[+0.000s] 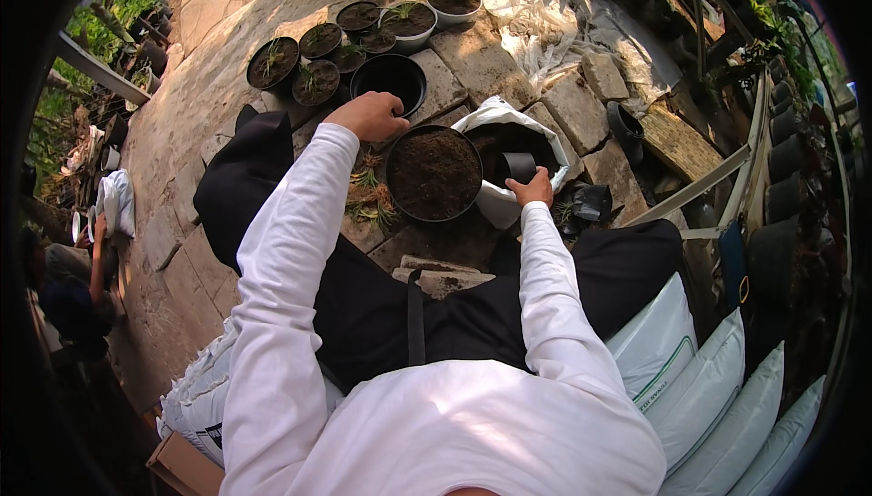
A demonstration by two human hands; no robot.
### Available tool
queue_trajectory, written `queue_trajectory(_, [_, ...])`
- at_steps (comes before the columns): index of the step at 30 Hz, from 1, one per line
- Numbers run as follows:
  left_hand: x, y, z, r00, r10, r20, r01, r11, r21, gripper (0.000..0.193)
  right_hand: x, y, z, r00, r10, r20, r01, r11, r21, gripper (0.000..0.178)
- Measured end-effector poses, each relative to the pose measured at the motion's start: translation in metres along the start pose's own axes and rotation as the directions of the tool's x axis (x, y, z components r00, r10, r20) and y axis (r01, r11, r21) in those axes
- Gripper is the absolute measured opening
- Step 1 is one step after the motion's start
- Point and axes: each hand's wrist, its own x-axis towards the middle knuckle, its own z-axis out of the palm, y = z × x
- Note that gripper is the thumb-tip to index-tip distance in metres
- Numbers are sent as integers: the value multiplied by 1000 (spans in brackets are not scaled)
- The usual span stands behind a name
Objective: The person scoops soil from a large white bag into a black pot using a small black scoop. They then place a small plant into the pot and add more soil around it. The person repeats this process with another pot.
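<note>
My left hand [371,116] is curled at the near rim of an empty black plant pot [392,73]; the fingers' far side is partly hidden. A wide black pot filled with dark soil [434,172] stands close in front of me, between my two hands. On its right is an open white sack [556,143] with soil inside. My right hand [534,189] grips a small black pot [520,167] tilted in the mouth of the sack. Small grassy plants [371,210] lie loose on the paving left of the soil-filled pot.
Several potted seedlings [316,82] stand beyond my left hand. Crumpled clear plastic [527,14] covers the paving at the far right. Full white sacks [699,378] lean at my right side. Another person [77,292] sits at the far left.
</note>
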Motion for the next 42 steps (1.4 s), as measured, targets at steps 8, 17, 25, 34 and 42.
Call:
queue_trajectory(8, [-8, 1, -2, 1000, 13, -1, -13, 1000, 7, 47, 21, 3, 7, 911, 60, 407, -160, 963, 215, 93])
queue_trajectory(17, [-5, 0, -1, 1000, 3, -4, -3, 1000, -5, 46, 15, 11, -9, 997, -1, 82, -26, 944, 328, 102])
queue_trajectory(25, [-5, 0, -2, 1000, 20, -5, -20, 1000, 3, 46, 10, -6, -25, 999, -13, 39, -10, 844, 536, 98])
queue_trajectory(34, [-4, -1, -1, 1000, 19, -16, -20, 1000, -12, 44, -49, -87, -81, 873, -488, -27, 317, 523, 791, 85])
queue_trajectory(42, [-5, -1, -1, 1000, 13, -14, -14, 1000, -13, 44, -70, -101, -106, 828, -559, -44, 393, 524, 756, 82])
